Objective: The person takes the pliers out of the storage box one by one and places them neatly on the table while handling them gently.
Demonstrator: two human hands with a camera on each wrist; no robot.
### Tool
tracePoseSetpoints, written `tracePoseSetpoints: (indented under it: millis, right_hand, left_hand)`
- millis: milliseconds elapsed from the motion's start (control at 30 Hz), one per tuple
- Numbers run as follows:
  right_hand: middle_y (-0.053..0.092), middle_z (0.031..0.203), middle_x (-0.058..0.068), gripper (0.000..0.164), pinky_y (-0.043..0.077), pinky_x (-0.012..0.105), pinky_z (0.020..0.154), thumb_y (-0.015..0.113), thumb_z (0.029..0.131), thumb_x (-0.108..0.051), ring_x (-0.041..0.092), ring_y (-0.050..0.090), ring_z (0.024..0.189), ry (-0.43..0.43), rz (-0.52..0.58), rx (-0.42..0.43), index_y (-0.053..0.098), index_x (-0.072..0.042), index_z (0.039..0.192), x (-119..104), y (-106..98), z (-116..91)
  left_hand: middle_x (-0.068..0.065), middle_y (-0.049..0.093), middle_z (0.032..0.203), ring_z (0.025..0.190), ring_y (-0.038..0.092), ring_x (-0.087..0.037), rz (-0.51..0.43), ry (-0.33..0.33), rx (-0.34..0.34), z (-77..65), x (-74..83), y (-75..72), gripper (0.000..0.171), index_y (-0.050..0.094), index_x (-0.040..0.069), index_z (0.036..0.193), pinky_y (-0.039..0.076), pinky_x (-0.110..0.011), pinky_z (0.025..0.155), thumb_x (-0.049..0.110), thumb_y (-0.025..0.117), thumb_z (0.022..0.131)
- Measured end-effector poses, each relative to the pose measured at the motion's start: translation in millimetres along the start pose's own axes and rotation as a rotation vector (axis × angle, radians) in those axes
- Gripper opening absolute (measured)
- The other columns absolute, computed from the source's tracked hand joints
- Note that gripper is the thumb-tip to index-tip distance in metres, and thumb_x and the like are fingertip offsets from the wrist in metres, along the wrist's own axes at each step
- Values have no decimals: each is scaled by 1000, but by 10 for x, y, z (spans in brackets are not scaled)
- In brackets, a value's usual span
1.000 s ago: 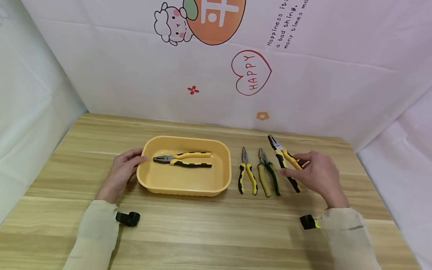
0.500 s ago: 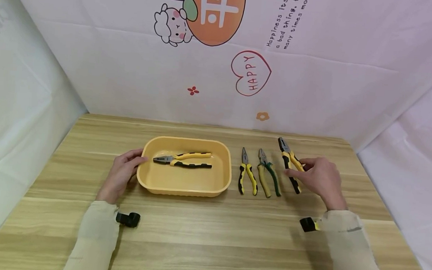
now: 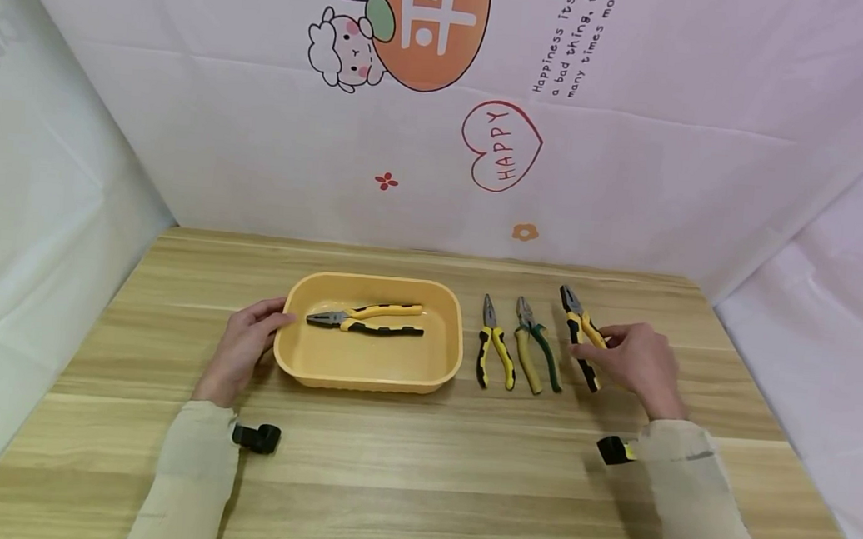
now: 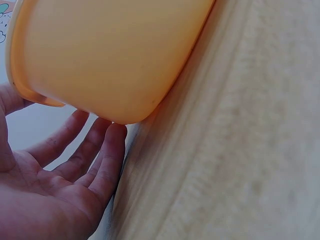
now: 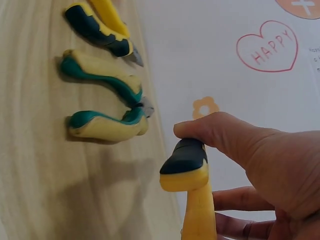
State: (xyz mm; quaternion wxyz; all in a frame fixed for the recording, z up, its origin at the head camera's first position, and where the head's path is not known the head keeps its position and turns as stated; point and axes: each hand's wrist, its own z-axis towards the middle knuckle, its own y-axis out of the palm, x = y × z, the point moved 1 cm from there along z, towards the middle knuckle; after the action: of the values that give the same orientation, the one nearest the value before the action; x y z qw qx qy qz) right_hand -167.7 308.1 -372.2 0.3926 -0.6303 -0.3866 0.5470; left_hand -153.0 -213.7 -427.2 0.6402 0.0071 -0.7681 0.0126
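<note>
At the left end of a yellow plastic basin (image 3: 368, 359), my left hand (image 3: 240, 346) holds it, thumb at the rim. In the left wrist view, fingertips (image 4: 116, 134) of that hand meet the basin's outer wall low down. Combination pliers (image 3: 368, 318) with yellow and black handles lie in the basin. My right hand (image 3: 637, 361) grips another pair of yellow-black pliers (image 3: 574, 317) by the handles, head pointing away. Left of it lie green-and-cream pliers (image 3: 535, 343), and beyond them long-nose pliers (image 3: 496, 349) with yellow-black handles.
Everything stands on a wood-grain table (image 3: 416, 486). White cloth walls (image 3: 634, 167) with printed drawings rise behind and at both sides. A black wrist strap mount (image 3: 258, 438) shows at the left cuff, with another mount (image 3: 614, 450) at the right.
The right hand has shifted its pliers to the right and slightly nearer, away from the green-and-cream pair, turning them more upright in view. The left hand and basin have stayed put.
</note>
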Motion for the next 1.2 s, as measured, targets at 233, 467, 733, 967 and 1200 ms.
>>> tracePoseSetpoints:
  millis: [233, 467, 733, 967, 1200]
  right_hand:
    - [67, 119, 29, 82, 46, 29, 54, 79, 80, -59, 32, 64, 88, 37, 6, -46, 66, 4, 131, 57, 100, 59]
    - [65, 122, 31, 84, 47, 30, 54, 78, 80, -61, 35, 65, 92, 43, -15, -68, 65, 5, 130, 106, 167, 100]
    - [67, 117, 29, 77, 46, 30, 51, 78, 82, -59, 32, 64, 84, 40, -20, -85, 69, 4, 126, 133, 213, 123]
    - [71, 103, 22, 69, 44, 31, 48, 79, 82, -55, 23, 61, 70, 27, -14, -78, 72, 3, 120, 155, 250, 131]
    - [68, 73, 4, 50, 36, 30, 45, 80, 82, -52, 20, 53, 59, 16, -18, -60, 76, -4, 97, 144, 268, 130]
  left_hand:
    - [-26, 46, 146, 104, 64, -3, 2, -11, 10, 2, -3, 3, 52, 43, -6, 149, 54, -16, 86, 17, 57, 105]
    - [-26, 45, 148, 105, 63, -3, 4, -5, 3, 4, 5, 3, 53, 42, -6, 151, 54, -16, 86, 18, 57, 105]
    - [-25, 46, 147, 107, 63, -6, 5, -4, 3, 4, 8, -4, 54, 42, -5, 150, 54, -17, 87, 18, 58, 105]
    - [-25, 46, 146, 107, 63, -7, 5, 1, 4, 3, 3, -1, 52, 43, -6, 150, 54, -17, 87, 18, 57, 105]
    - [-26, 47, 145, 107, 63, -6, 0, 1, 6, 0, 2, -1, 52, 44, -6, 149, 54, -17, 86, 18, 57, 105]
